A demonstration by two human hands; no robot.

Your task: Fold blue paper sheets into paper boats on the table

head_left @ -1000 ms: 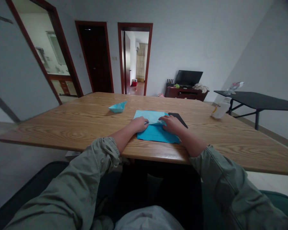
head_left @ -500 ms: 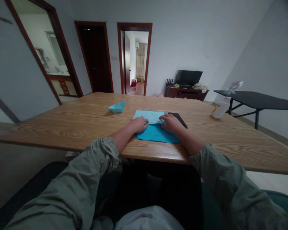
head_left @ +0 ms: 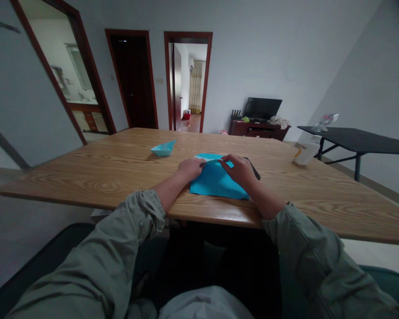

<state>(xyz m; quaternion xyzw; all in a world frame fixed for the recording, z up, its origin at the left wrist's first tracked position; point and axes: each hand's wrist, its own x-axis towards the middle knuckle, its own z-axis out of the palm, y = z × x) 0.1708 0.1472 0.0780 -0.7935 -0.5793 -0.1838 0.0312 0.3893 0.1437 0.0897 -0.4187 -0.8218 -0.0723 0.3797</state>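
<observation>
A sheet of blue paper [head_left: 216, 182] lies on the wooden table before me, its near part flat and its upper edge lifted, with a pale underside showing in a narrow strip. My left hand [head_left: 190, 170] is closed on the left end of that lifted edge. Thumb and fingers of my right hand [head_left: 241, 172] pinch the same edge farther right. Beyond my left hand stands a light blue folded paper boat [head_left: 164, 149]. A dark flat object [head_left: 254, 169] is partly hidden behind my right hand and the paper.
The wooden table [head_left: 103, 177] spreads wide to both sides. A whitish translucent container [head_left: 306, 153] stands at its right edge. Past it is a black folding table [head_left: 359, 138] with a clear plastic item on top. A television [head_left: 263, 109] sits on a dark cabinet at the far wall.
Both hands have raised the paper's edge, and more blue surface faces me where a broad pale area was. My right hand has gone from lying on the sheet to pinching it.
</observation>
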